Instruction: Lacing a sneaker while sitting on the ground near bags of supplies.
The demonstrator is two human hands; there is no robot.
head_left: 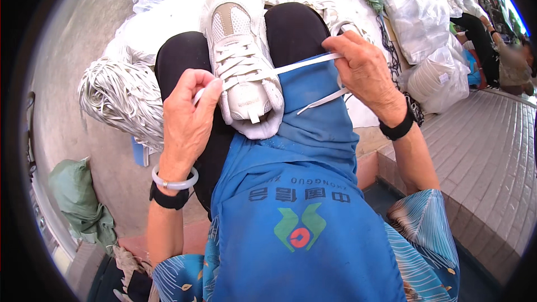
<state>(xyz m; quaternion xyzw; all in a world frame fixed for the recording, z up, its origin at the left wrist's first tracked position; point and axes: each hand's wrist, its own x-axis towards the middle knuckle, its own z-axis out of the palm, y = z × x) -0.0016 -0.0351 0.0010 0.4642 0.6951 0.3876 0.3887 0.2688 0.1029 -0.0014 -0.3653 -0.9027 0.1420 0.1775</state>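
Observation:
A white and beige sneaker (241,50) rests between my knees, its toe pointing away and its heel toward me. White laces criss-cross over its tongue (247,100). My left hand (193,109) is closed at the shoe's left side, pinching a lace end near the upper eyelets. On the other side my right hand (361,72) grips the white lace (305,66), which runs taut from the shoe; its loose tip dangles below over my blue apron (313,235).
A thick bundle of white laces (120,98) hangs beside my left knee. Clear plastic bags (419,25) lie at the right, above a tiled ledge (475,140). A green sack (81,198) sits on the floor at left. Another person (512,64) is at the far right.

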